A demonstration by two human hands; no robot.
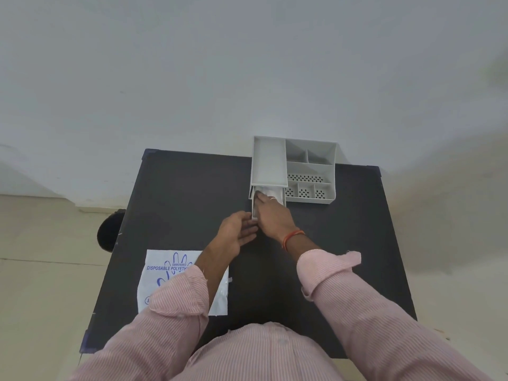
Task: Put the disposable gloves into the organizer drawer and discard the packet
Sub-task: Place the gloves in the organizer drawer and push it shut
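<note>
We see gloves (265, 193) in pulled-out drawer (283, 199); right hand (270, 213) flat, pressing them; left hand (237, 232) unclenched, touching drawer front. Left: discard packet (165, 281).

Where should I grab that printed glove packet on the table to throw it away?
Probably pinch the packet at its far left corner, coming from the left: it lies flat on the table, and the left sleeve covers its right part.
</note>
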